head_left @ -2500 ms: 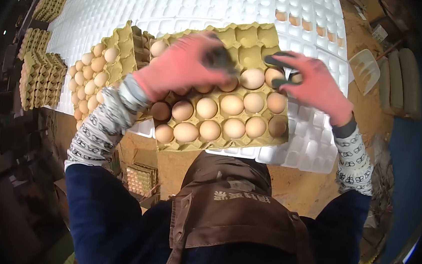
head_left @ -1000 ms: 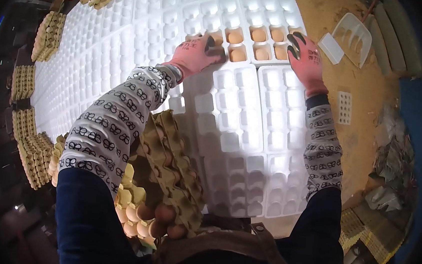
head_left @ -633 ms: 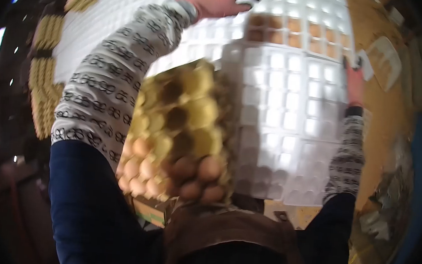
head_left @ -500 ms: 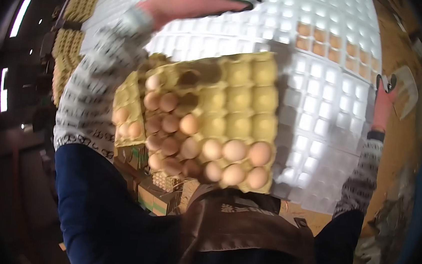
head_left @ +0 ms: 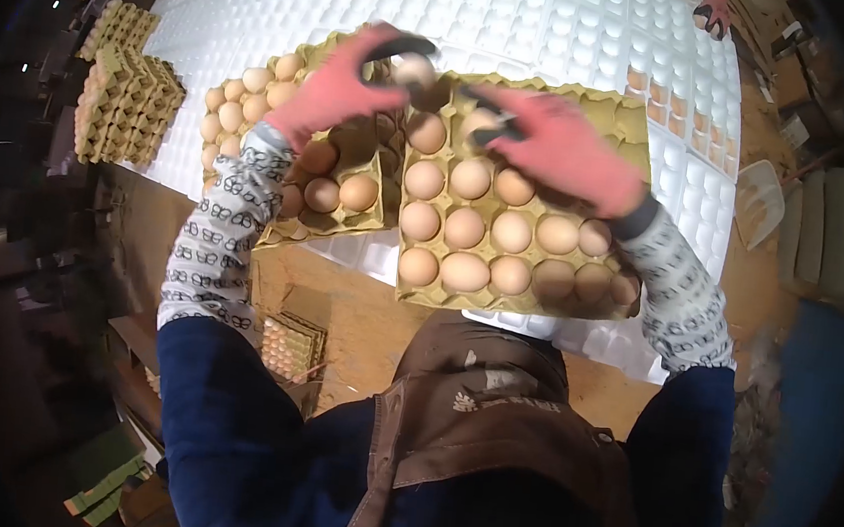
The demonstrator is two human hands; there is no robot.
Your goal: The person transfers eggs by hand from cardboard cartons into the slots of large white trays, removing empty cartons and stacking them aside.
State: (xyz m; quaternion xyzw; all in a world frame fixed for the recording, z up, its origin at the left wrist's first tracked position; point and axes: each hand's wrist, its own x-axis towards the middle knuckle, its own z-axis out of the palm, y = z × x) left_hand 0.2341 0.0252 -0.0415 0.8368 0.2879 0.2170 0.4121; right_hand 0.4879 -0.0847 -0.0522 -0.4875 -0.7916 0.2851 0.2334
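Observation:
My left hand [head_left: 342,86], in a pink glove with dark fingertips, is closed on a pale egg [head_left: 415,71] near the gap between two pulp egg trays. My right hand [head_left: 567,151], gloved the same way, has its thumb and fingers around another egg [head_left: 478,124] above the back of the right egg tray [head_left: 606,109]. Brown eggs [head_left: 465,227] fill the front rows of that tray. The left egg tray [head_left: 284,236] also carries several eggs [head_left: 323,195] and lies partly hidden under my left forearm. Both hands are slightly blurred.
White moulded trays [head_left: 523,21] cover the table beneath, with brown eggs [head_left: 677,107] in some at the right. Stacked pulp trays [head_left: 125,102] stand at the left. Another person's gloved hand [head_left: 713,13] shows at the top right. A clear plastic scoop-like container [head_left: 761,203] lies at the right.
Both hands have come in from the sides to the pulp trays and now grip eggs. The right pulp tray looks shifted right and more level, with more eggs visible in it.

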